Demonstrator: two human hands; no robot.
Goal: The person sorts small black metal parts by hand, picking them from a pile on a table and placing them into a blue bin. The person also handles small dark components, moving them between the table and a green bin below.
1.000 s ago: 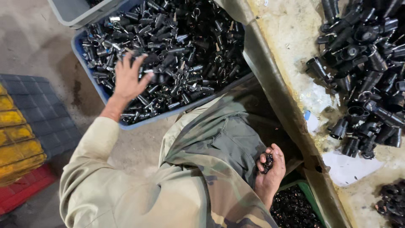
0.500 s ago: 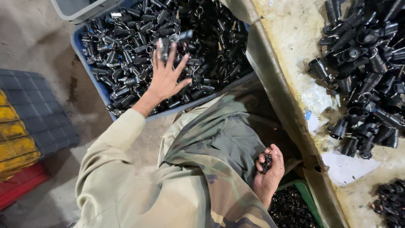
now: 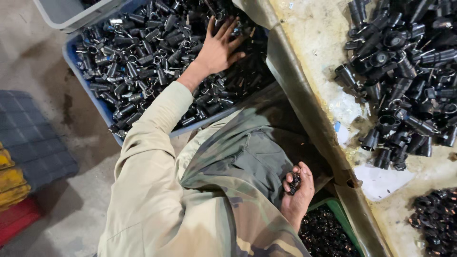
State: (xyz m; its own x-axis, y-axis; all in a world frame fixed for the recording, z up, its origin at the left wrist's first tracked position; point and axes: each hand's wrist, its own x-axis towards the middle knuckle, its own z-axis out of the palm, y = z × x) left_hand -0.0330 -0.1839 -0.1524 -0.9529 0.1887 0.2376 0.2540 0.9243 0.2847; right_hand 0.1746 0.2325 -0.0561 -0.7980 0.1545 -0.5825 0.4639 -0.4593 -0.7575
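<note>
The left hand (image 3: 220, 47) lies flat with fingers spread on a heap of short black tubular metal parts (image 3: 143, 66) that fills a shallow blue plastic crate (image 3: 102, 110) standing on the concrete floor (image 3: 38, 71). The fingertips point toward the far right corner of the crate, close to the edge of the workbench.

The right hand (image 3: 297, 192) rests low beside the person's camouflage-patterned trouser leg (image 3: 247, 162). Its fingers are curled closed around a few small black ring-shaped parts (image 3: 294, 182).

Directly below the right hand stands a green plastic bin (image 3: 346, 223) holding a mass of small dark pieces. A grey plastic tub (image 3: 71, 16) touches the far left corner of the blue crate; its contents cannot be determined.

On the stained cream workbench top (image 3: 314, 38) to the right lies a pile of larger black cylindrical fittings (image 3: 404, 71). A second pile of small black rings (image 3: 435, 221) sits at the near right edge, well apart from the first.
</note>
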